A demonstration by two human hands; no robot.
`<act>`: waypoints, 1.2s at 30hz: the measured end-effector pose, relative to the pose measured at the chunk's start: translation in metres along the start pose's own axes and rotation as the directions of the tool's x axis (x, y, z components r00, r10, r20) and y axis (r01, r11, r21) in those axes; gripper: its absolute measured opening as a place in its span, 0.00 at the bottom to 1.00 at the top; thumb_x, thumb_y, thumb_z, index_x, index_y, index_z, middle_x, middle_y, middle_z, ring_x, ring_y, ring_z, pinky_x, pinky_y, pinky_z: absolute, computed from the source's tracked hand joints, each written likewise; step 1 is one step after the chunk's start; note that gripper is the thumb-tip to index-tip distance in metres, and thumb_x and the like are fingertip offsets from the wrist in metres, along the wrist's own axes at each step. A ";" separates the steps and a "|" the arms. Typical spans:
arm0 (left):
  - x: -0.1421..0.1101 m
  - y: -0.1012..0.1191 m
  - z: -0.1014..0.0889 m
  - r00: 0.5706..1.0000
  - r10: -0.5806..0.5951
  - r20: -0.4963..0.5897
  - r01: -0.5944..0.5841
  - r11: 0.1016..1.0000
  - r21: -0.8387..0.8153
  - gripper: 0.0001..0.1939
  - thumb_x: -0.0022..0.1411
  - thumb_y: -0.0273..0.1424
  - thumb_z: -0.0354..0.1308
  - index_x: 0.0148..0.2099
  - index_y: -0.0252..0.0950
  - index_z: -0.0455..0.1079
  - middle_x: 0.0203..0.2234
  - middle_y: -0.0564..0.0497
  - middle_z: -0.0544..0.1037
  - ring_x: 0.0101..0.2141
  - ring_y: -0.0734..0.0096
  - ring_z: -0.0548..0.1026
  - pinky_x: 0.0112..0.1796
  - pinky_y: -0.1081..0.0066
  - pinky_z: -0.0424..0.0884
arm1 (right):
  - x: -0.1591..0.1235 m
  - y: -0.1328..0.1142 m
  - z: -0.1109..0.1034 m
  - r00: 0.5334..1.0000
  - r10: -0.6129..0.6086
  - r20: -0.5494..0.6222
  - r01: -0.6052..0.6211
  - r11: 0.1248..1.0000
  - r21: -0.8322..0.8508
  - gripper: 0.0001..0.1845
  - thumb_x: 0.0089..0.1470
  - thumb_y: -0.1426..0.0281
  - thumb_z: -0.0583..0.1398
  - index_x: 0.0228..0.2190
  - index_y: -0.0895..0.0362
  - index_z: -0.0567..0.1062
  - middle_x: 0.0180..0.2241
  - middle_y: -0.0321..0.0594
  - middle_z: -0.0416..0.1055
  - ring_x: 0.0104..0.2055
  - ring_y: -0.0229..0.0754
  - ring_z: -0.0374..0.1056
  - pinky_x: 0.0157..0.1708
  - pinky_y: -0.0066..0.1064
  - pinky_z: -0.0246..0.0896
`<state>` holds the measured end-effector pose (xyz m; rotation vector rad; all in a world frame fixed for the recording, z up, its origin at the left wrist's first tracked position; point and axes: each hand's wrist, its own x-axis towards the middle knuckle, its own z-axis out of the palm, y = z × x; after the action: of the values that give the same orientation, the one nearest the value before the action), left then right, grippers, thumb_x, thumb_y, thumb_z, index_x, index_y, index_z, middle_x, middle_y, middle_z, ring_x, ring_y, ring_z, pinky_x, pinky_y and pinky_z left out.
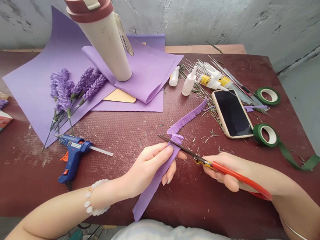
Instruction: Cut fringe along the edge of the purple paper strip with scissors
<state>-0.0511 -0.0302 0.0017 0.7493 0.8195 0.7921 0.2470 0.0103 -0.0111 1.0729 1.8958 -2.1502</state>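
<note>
A long strip of purple crepe paper (148,198) is pinched in my left hand (156,160), its plain end hanging toward the table's front edge. Beyond my fingers the strip's far part (189,116) is cut into a fine fringe and curls away over the table. My right hand (225,173) grips a pair of scissors with red handles (236,174). Their dark blades (184,148) lie across the strip, just past my left fingertips. Whether the blades are fully closed on the paper, I cannot tell.
At left are a blue glue gun (75,156), purple lavender stems (64,86) and purple sheets (30,76) under a tumbler (110,46). To the right lie a phone (232,112), green tape rolls (265,135), glue bottles (189,83) and thin wires (208,68).
</note>
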 end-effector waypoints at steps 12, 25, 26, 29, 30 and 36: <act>-0.003 0.001 -0.002 0.956 0.270 -0.119 -0.223 0.925 0.307 0.18 0.83 0.42 0.61 0.38 0.40 0.69 0.19 0.61 0.68 0.21 0.76 0.62 0.27 0.71 0.61 | -0.007 -0.042 0.014 0.935 0.230 -0.270 -0.295 0.926 -0.234 0.33 0.40 0.58 0.81 0.32 0.47 0.64 0.21 0.21 0.65 0.25 0.41 0.58 0.25 0.35 0.49; 0.008 0.005 -0.002 0.979 0.111 -0.169 -0.063 0.961 0.268 0.13 0.76 0.39 0.63 0.40 0.39 0.70 0.21 0.62 0.69 0.21 0.77 0.64 0.29 0.71 0.62 | 0.010 -0.036 0.013 0.873 0.026 -0.487 -0.314 0.794 -0.521 0.34 0.40 0.54 0.78 0.31 0.45 0.60 0.27 0.27 0.72 0.26 0.45 0.64 0.29 0.36 0.56; 0.008 0.005 -0.002 0.980 0.110 -0.168 -0.059 0.958 0.282 0.12 0.76 0.39 0.63 0.39 0.39 0.69 0.20 0.62 0.69 0.21 0.77 0.63 0.29 0.71 0.62 | 0.011 -0.036 0.012 0.874 0.025 -0.484 -0.312 0.794 -0.521 0.34 0.40 0.53 0.79 0.31 0.45 0.60 0.27 0.26 0.71 0.26 0.45 0.63 0.29 0.36 0.56; 0.008 0.007 -0.002 0.981 0.108 -0.162 -0.052 0.948 0.313 0.13 0.76 0.38 0.63 0.38 0.39 0.69 0.20 0.62 0.68 0.20 0.77 0.63 0.29 0.70 0.62 | 0.012 -0.033 0.011 0.886 0.052 -0.460 -0.305 0.813 -0.496 0.36 0.39 0.52 0.80 0.30 0.44 0.59 0.24 0.24 0.68 0.24 0.44 0.61 0.27 0.35 0.55; 0.008 0.008 -0.001 0.981 0.108 -0.161 -0.052 0.947 0.317 0.14 0.76 0.39 0.63 0.37 0.39 0.69 0.19 0.62 0.69 0.20 0.77 0.64 0.29 0.70 0.62 | 0.011 -0.032 0.011 0.892 0.060 -0.449 -0.298 0.824 -0.482 0.36 0.40 0.51 0.80 0.30 0.44 0.59 0.24 0.24 0.67 0.23 0.44 0.60 0.26 0.35 0.54; 0.007 0.010 0.000 0.979 0.107 -0.171 -0.052 0.954 0.295 0.19 0.74 0.44 0.67 0.34 0.39 0.69 0.20 0.59 0.71 0.20 0.77 0.65 0.28 0.70 0.63 | 0.007 -0.026 0.013 0.931 0.067 -0.358 -0.212 0.899 -0.382 0.22 0.58 0.55 0.67 0.32 0.44 0.58 0.24 0.27 0.81 0.23 0.47 0.68 0.28 0.37 0.55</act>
<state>-0.0516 -0.0197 0.0075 0.9837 1.0944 0.8330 0.2230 0.0077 0.0066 1.4915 2.1938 -1.4528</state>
